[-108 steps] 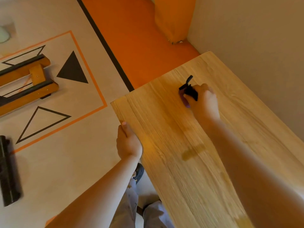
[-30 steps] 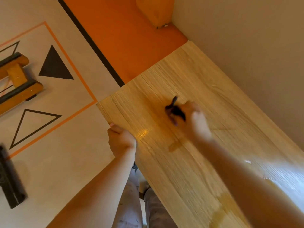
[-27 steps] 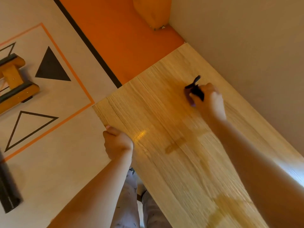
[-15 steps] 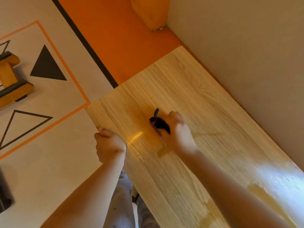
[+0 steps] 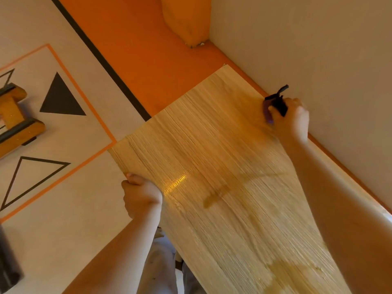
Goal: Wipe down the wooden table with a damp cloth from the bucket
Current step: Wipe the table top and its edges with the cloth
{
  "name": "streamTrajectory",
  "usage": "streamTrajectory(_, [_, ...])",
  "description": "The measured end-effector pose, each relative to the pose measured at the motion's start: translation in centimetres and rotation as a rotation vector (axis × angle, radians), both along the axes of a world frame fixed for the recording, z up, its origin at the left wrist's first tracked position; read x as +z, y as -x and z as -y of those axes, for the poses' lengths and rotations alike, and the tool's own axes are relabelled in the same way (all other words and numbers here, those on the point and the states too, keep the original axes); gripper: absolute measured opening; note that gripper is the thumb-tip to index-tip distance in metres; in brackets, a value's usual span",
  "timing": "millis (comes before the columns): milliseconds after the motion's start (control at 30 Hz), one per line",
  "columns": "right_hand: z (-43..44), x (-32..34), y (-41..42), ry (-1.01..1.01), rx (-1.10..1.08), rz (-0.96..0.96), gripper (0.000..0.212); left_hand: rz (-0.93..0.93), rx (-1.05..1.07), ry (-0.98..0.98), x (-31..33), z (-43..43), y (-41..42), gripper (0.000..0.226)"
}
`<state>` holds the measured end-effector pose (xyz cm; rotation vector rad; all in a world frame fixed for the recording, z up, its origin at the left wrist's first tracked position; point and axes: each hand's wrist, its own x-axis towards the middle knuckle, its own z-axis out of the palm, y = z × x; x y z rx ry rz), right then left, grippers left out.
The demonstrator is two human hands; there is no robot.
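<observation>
Two bare hands are at work on the wooden table [image 5: 222,162], whose pale, grained top runs diagonally from the middle of the frame down to the lower right corner. The right hand [image 5: 291,120], in the upper right of the frame, has its fingers curled tightly round a dark cloth [image 5: 275,103] and holds it down on the tabletop right at the table's far edge, just beside the beige wall [image 5: 318,49]. A purple part of the cloth shows below the knuckles, and a thin dark strip of it sticks up against the wall. The left hand [image 5: 142,196], left of centre and lower in the frame, grips the table's near edge, thumb on top and fingers bent over the rim out of sight. Darker wet-looking streaks [image 5: 212,200] lie on the wood at mid-frame, another damp patch [image 5: 286,272] sits towards the bottom right, and a bright glint [image 5: 175,183] shines just right of the left hand. Beyond the table's end, an orange floor [image 5: 148,49] fills the upper middle, edged by a black stripe [image 5: 101,60]. A beige mat [image 5: 63,209] with black triangles [image 5: 61,98] covers the left side, with a wooden frame [image 5: 19,128] at the left edge and a dark object [image 5: 8,268] in the lower left corner. Light trousers [image 5: 161,268] show at the bottom, between the left forearm and the table.
</observation>
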<state>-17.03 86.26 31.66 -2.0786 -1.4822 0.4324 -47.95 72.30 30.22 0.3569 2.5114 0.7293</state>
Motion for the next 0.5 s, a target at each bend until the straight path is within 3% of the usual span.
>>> streamTrajectory(167, [-0.3,-0.3,-0.3,0.006,-0.278,-0.119,0.030,-0.017,-0.001,-0.006,0.0,0.0,0.0,0.055])
streamTrajectory(500, [2.9,0.6,4.8,0.025,-0.332,-0.088,0.029,0.027,-0.004,0.044,0.6,-0.1,0.0,0.054])
